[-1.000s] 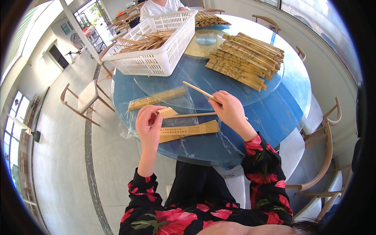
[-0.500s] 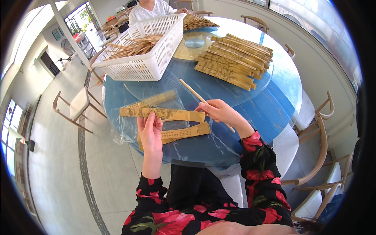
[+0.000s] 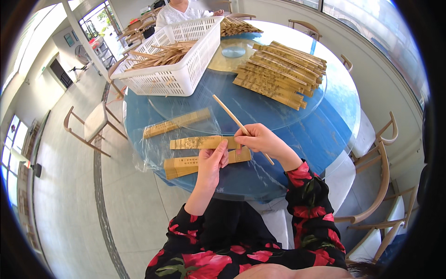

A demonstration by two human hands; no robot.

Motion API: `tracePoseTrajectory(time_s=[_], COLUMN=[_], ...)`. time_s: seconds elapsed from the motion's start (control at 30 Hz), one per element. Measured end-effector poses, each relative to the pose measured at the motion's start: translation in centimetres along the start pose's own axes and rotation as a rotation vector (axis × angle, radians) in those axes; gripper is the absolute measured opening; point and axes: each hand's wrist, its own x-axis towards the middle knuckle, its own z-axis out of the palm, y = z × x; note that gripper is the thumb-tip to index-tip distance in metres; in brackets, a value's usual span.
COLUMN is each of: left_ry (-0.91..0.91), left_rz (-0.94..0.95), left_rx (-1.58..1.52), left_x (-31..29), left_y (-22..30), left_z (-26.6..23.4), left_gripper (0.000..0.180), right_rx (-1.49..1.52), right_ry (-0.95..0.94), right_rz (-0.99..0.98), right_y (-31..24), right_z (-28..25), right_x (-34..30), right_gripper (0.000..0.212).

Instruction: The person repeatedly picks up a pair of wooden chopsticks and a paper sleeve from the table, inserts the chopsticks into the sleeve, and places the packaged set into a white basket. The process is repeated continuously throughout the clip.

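My left hand (image 3: 211, 163) pinches a long, flat gold paper sleeve (image 3: 194, 142) with dark print, thumb on top near its right end. Beside it, my right hand (image 3: 261, 142) grips a pale wooden chopstick (image 3: 226, 109), slanting up to the left; whether it is one or a pair pressed together I cannot tell. Its fingertips are at the sleeve's right end, which they partly hide. Under my left hand lies a stack of similar gold sleeves (image 3: 179, 166) on the blue tabletop. Farther off, more gold sleeves (image 3: 176, 124) rest on or in a clear plastic bag (image 3: 214, 125).
A white slotted basket (image 3: 153, 79) of loose chopsticks (image 3: 169, 53) stands at the far left of the round table (image 3: 320, 135). Many gold sleeves lie in a pile (image 3: 281, 74) at the far right, with another heap (image 3: 237, 27) behind. A person in white (image 3: 179, 15) sits across.
My left hand has moved right along with the sleeve, close to my right hand. The sleeves on the plastic bag are now uncovered. My right hand has barely shifted and still holds the chopstick.
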Motion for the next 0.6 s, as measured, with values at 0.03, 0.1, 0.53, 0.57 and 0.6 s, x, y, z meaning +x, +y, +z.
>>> tracePoseTrajectory(time_s=[0.03,0.1,0.53,0.57,0.6], left_ry=[0.019,0.076,0.115,0.110,0.102], left_rz=[0.020,0.062,0.119,0.117,0.118], left_rx=[0.006,0.010,0.048,0.037,0.038], left_x=[0.2,0.3,-0.7,-0.8,-0.8], left_y=[-0.5,-1.2,-1.6,-1.5,-1.6], left_z=[0.0,-0.4,0.2,0.2,0.2], left_gripper=[0.010,0.009,0.007,0.007,0.007], right_rx=[0.009,-0.012,-0.190,-0.237,-0.285], right_ry=[-0.026,-0.054,-0.071,-0.055,-0.038], right_rz=[0.022,0.060,-0.076,-0.079,-0.081], right_y=[-0.4,-0.4,1.8,1.6,1.3], right_z=[0.0,0.0,-0.1,-0.1,-0.1], right_x=[-0.1,-0.2,0.5,0.5,0.4], right_gripper=[0.019,0.019,0.016,0.016,0.016])
